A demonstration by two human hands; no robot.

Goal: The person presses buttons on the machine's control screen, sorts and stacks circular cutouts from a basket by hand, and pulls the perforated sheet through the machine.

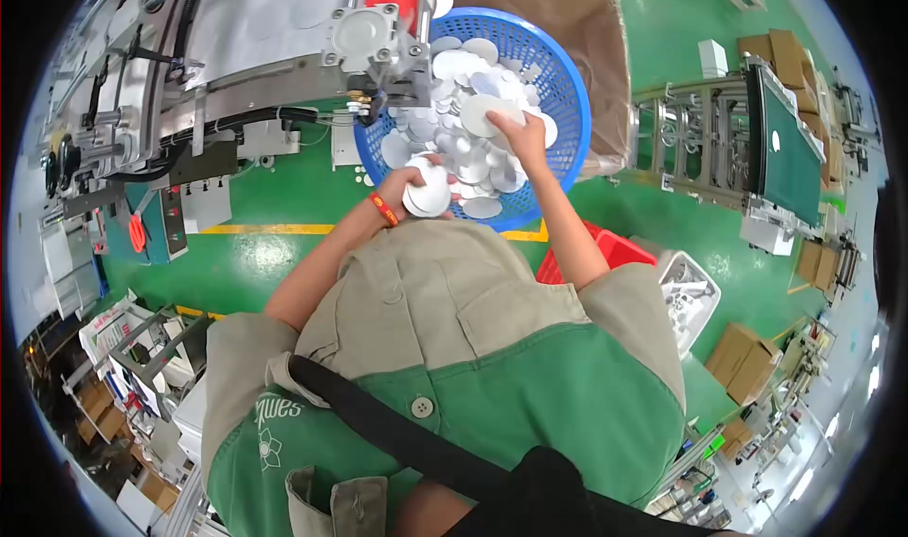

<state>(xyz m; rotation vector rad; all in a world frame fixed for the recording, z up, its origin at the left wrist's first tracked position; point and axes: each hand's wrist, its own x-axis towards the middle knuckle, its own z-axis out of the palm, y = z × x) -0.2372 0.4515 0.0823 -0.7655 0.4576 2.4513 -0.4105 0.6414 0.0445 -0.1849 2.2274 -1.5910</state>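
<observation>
A blue plastic basket (574, 74) in front of me holds a heap of round white discs (454, 140), lying at all angles. My left hand (430, 180), with an orange band at the wrist, is closed around a small stack of white discs (427, 195) at the basket's near left side. Over the right part of the heap, my right hand (528, 135) pinches a white disc (492, 114) between thumb and fingers. Part of the basket's left rim is hidden behind the machine.
A machine with a white bed (274, 12) and metal cylinder block (364, 34) stands close on the left. Behind the basket is a lined cardboard box (605, 64). A red crate (619, 247) and white bin (705, 305) sit at my right. A conveyor (785, 149) stands farther right.
</observation>
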